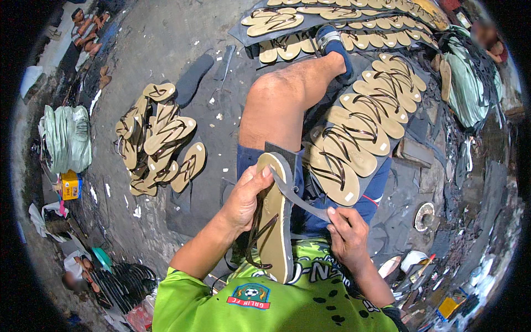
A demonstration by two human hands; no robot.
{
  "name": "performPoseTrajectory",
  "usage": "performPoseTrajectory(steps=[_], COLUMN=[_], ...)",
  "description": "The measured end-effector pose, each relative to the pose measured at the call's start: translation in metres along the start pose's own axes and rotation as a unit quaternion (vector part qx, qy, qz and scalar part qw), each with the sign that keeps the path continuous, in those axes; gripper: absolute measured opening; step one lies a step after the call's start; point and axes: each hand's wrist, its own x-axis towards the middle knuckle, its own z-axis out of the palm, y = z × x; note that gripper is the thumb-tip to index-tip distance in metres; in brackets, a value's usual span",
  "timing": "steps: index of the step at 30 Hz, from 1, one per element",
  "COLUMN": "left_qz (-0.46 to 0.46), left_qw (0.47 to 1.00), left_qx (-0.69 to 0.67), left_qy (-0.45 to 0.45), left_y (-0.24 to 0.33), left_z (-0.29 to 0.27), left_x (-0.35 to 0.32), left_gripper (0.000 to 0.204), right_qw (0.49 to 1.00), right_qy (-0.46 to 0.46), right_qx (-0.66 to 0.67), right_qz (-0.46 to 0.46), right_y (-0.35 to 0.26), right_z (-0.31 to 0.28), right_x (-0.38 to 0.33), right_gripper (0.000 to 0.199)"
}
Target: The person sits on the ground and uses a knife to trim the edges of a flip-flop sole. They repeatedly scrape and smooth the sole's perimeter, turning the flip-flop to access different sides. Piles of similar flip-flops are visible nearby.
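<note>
My left hand point(246, 198) grips a tan flip-flop point(274, 235) near its rounded upper end, the thumb lying on top of the sole. The flip-flop stands lengthwise over my lap, its dark brown straps slack on the left side. Between the fingers of my right hand point(347, 231) is one end of a thin, curved grey strip point(307, 207). Its other end runs along the right edge of the sole; whether it is joined there I cannot tell. A dark flat piece point(283, 156) shows behind the upper end of the sole.
A row of overlapping flip-flops point(362, 133) lies right of my leg. Left is a loose flip-flop pile point(160, 138) beside a dark sole-shaped piece point(194, 77). More flip-flop rows point(387, 37) lie at the far right. Pale green bundles point(66, 138) and seated people point(86, 30) are near the rim.
</note>
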Motion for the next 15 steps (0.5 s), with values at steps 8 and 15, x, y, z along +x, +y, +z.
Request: performPoseTrajectory(steps=[8, 15], left_qz=[-0.085, -0.108], left_qw=[0.995, 0.985], left_qx=[0.047, 0.112], left_qy=[-0.028, -0.069], left_y=[0.017, 0.022], left_z=[0.007, 0.002], left_x=[0.017, 0.023], left_gripper=[0.044, 0.03], right_qw=[0.998, 0.955], right_qy=[-0.025, -0.254], right_qx=[-0.058, 0.108], right_qz=[0.02, 0.104], right_y=[0.0, -0.01], right_z=[-0.018, -0.062], right_x=[0.057, 0.12], right_gripper=[0.055, 0.049])
